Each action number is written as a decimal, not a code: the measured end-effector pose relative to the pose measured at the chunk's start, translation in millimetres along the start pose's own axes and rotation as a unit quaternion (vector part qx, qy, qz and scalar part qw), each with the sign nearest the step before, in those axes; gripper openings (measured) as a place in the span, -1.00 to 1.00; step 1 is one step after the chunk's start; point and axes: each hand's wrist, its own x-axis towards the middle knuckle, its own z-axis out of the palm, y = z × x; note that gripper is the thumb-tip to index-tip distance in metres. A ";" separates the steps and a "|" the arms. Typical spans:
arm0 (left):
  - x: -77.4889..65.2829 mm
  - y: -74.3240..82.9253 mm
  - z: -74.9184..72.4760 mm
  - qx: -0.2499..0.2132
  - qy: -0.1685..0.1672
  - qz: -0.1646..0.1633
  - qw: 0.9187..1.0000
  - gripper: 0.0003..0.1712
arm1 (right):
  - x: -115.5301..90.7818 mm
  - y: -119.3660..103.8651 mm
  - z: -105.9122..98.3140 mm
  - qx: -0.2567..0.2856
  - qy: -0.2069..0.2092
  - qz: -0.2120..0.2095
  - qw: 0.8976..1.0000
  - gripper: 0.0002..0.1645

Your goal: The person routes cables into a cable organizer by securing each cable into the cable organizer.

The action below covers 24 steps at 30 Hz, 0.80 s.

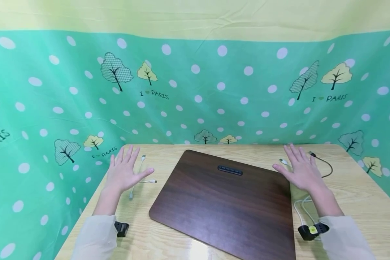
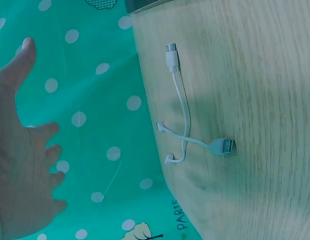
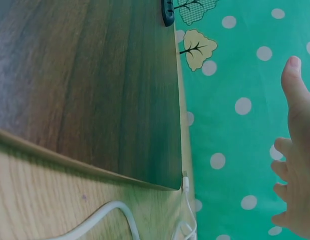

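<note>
Dark-brown grained board (image 1: 227,206), white cables (image 2: 187,120), seemingly black cable (image 1: 332,167), pale grained table (image 1: 360,187), white-dotted green curtain (image 1: 182,76).

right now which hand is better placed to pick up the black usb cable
Probably the right hand: it's nearer the black USB cable; the left hand is across the wood-grain board.

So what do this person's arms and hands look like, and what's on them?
The left hand and right hand wear no gloves. Whitish sleeves cover part of both forearms. A small black device sits at each cuff; the right one bears a yellow-green marking.
</note>
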 end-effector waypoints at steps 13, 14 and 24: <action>2.6 4.0 12.8 0.001 -0.014 0.010 1.000 0.19 | -0.8 2.2 3.0 0.002 -0.012 0.000 1.000 0.06; 3.1 4.5 13.8 0.002 -0.015 0.011 1.000 0.19 | -0.8 1.9 3.4 0.001 -0.012 -0.001 1.000 0.07; 5.8 9.4 22.5 -0.001 -0.019 0.017 1.000 0.20 | 0.5 -1.1 7.2 0.007 -0.019 -0.004 1.000 0.06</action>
